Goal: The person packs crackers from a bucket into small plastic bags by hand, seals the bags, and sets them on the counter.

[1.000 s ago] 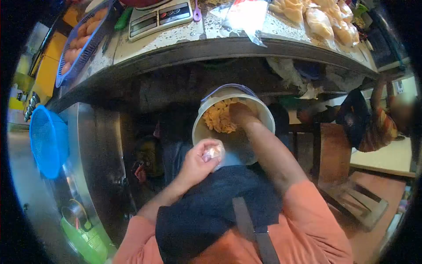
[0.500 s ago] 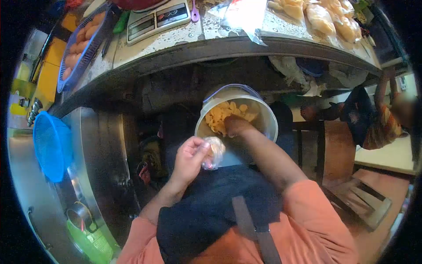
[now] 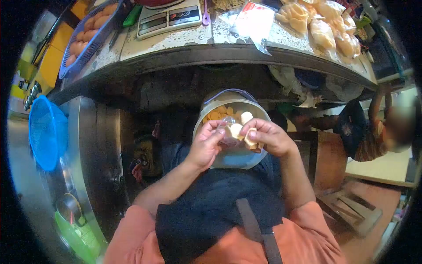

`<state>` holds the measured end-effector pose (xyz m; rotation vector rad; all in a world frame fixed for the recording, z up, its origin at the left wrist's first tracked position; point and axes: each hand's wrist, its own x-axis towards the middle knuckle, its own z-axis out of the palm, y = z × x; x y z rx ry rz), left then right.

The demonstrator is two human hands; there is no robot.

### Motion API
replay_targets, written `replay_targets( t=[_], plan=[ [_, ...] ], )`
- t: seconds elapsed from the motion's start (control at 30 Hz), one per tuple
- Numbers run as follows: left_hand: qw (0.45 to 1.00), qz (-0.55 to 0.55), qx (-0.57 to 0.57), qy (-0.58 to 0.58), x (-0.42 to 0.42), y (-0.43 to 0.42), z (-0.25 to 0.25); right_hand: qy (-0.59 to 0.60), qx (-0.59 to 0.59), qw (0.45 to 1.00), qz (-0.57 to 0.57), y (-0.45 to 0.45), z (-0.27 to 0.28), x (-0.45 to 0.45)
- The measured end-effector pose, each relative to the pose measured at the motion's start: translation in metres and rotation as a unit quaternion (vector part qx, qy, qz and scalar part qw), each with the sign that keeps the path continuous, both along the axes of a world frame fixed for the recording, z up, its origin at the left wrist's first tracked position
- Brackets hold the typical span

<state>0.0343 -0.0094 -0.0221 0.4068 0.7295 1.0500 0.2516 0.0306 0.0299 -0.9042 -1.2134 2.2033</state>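
In front of my lap stands a translucent bucket (image 3: 235,161) with a blue-purple handle and yellow-orange chip-like pieces (image 3: 216,114) inside. Over its near side, my left hand (image 3: 203,148) pinches a small clear plastic bag (image 3: 227,128) between thumb and fingers. My right hand (image 3: 273,139) is closed around several pale yellow, round chips (image 3: 251,137). These chips are right at the bag, and one pale piece (image 3: 235,130) lies at its mouth; I cannot tell whether it is fully inside. Both hands nearly meet above the bucket.
On the counter (image 3: 184,52) are a digital scale (image 3: 169,20), a purple spoon (image 3: 206,17), flat plastic bags (image 3: 254,22), filled bags (image 3: 323,33) and a basket of eggs (image 3: 88,36). A blue basket (image 3: 48,132) is at left; a person (image 3: 373,132) and wooden stool (image 3: 351,211) are at right.
My right hand has come up out of the bucket with chips and moved beside the bag. My left hand has shifted right and up, and the bag's mouth now faces the right hand.
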Motion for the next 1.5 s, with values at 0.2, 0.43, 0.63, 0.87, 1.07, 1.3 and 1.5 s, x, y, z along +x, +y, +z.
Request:
replay_targets(
  t=[0.2,0.43,0.63,0.87,1.07,1.3,1.5],
  plan=[
    [0.997,-0.021,-0.035,-0.058,-0.002,-0.005,0.0,-0.248,0.384,0.889,0.032,-0.013,0.027,-0.023],
    [0.995,-0.013,-0.077,-0.067,-0.001,-0.004,0.005,-0.383,0.399,0.826,0.105,-0.022,0.054,-0.03],
    [0.996,-0.033,-0.065,-0.052,-0.002,-0.004,0.003,-0.312,0.397,0.839,0.205,-0.007,0.044,-0.03],
    [0.996,0.004,-0.072,-0.05,-0.004,-0.004,-0.004,-0.188,0.21,0.953,0.11,-0.001,0.03,-0.02],
    [0.998,0.045,-0.027,0.046,0.0,-0.006,-0.023,0.002,-0.098,0.987,-0.128,0.0,-0.005,-0.004],
    [0.998,0.021,-0.063,-0.007,-0.001,-0.002,-0.012,0.06,-0.157,0.972,-0.165,-0.013,-0.012,-0.015],
    [0.998,0.04,-0.043,0.034,0.004,-0.001,-0.006,0.103,-0.181,0.962,-0.174,-0.011,-0.011,-0.014]
  ],
)
